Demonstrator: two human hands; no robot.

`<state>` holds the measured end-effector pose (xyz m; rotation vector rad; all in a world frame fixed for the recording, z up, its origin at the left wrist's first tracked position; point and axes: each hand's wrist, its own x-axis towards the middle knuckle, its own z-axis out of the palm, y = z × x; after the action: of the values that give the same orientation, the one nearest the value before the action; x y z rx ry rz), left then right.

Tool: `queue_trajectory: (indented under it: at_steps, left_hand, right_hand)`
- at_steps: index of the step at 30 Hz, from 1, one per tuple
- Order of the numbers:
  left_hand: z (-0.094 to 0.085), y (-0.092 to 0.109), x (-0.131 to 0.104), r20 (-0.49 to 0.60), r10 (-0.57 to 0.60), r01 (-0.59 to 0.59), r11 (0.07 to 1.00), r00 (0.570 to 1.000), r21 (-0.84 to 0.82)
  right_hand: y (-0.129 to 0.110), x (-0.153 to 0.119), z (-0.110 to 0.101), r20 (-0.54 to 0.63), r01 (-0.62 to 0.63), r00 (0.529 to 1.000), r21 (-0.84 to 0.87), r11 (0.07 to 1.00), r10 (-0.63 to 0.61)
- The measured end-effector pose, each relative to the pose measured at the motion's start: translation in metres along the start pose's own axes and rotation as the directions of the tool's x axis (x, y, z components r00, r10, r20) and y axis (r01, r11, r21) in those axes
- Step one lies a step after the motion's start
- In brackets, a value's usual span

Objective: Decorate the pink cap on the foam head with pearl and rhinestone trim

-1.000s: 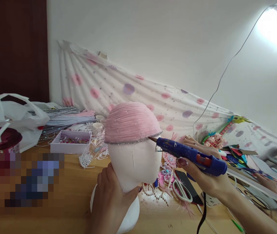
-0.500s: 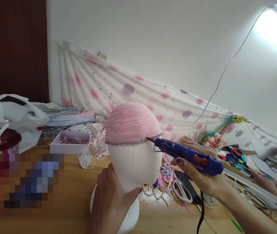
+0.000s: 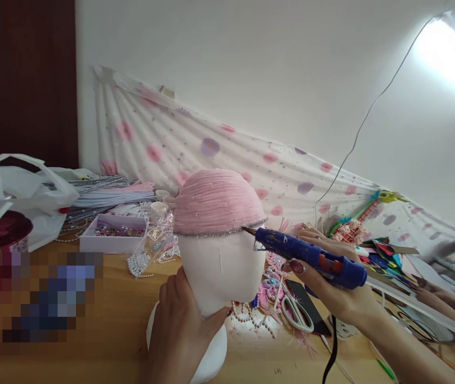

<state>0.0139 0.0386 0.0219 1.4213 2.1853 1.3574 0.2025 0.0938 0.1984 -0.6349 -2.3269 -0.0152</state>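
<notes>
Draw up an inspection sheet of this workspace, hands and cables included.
Surface: brown wooden tabletop, partly covered.
Job's things: smooth white mannequin head in ribbed pink cap with sparkly silver trim; blue plastic glue gun, tip at the trim.
Clutter: white plastic bag, white rectangular box of coloured beads.
Hands: left holds the head low down; right grips the gun.
Cables: black cord below the gun; thin grey wire along the wall.
Surroundings: flower-patterned white sheet; another person's hand, far right.

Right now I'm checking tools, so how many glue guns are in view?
1: the blue glue gun in the right hand, pointed at the silver trim. Others may be hidden.
</notes>
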Motion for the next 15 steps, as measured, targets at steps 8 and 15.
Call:
queue_trajectory:
  at_steps: [8, 15]
  left_hand:
    - [0.0, -0.0021, -0.0012, -0.007, 0.064, -0.064, 0.997, 0.998, 0.034]
    - [0.0082, -0.007, 0.0007, -0.053, 0.067, -0.066, 0.998, 0.996, 0.006]
  right_hand:
    - [-0.0031, 0.001, -0.0039, 0.016, -0.086, 0.996, 0.048, 0.995, 0.086]
    - [0.0001, -0.0035, -0.0008, 0.059, -0.369, 0.929, 0.251, 0.895, 0.366]
